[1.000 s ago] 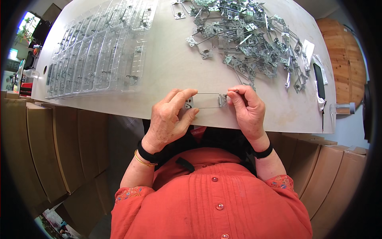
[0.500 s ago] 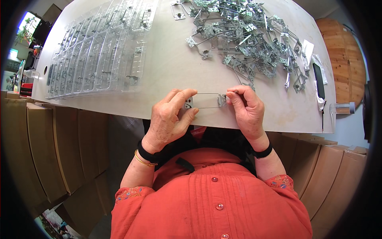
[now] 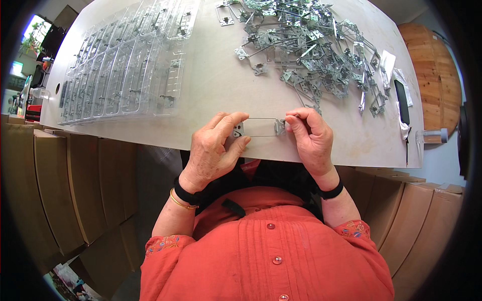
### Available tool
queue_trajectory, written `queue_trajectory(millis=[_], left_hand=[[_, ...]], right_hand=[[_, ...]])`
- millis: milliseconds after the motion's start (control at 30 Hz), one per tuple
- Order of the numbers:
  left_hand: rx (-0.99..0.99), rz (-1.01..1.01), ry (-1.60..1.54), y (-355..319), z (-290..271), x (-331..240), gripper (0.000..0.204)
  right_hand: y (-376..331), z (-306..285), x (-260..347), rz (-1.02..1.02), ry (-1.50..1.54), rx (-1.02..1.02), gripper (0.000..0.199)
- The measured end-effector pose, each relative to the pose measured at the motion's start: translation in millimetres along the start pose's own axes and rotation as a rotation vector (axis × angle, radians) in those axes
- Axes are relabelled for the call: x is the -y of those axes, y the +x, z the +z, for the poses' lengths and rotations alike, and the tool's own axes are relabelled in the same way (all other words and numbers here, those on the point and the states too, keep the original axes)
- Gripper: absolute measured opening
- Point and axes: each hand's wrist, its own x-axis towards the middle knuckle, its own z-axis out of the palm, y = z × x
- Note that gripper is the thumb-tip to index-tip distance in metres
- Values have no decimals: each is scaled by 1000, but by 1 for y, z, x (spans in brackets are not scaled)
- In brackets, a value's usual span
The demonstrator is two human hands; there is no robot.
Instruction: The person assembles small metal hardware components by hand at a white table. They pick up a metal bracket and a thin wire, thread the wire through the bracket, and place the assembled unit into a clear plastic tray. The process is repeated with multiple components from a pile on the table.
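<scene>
Clear plastic strip (image 3: 259,127): at the desk (image 3: 216,85) near edge, pinched endwise by left hand (image 3: 217,145) and right hand (image 3: 310,138), steadying its metal end clips. Finished strips (image 3: 120,65) stacked left; loose metal brackets (image 3: 311,45) heaped right, within reach.

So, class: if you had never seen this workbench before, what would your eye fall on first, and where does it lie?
First, the two hands at the table's near edge: the left hand and right hand pinch the ends of a clear plastic strip with metal clips. Beyond the right hand sprawls a tangled heap of metal clips. At far left lies a neat row of clear plastic strips on the pale table.
</scene>
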Motion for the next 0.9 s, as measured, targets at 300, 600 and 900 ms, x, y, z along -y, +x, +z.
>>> queue_trajectory(millis=[300, 600, 900], left_hand=[[5, -5, 0, 0, 0, 0, 45], [3, -6, -4, 0, 0, -1, 46], [7, -2, 5, -1, 0, 1, 45]], right_hand=[[0, -1, -2, -7, 24, -2, 6], [0, 0, -1, -45, -32, -18, 14], [-2, 0, -5, -25, 19, -9, 12]])
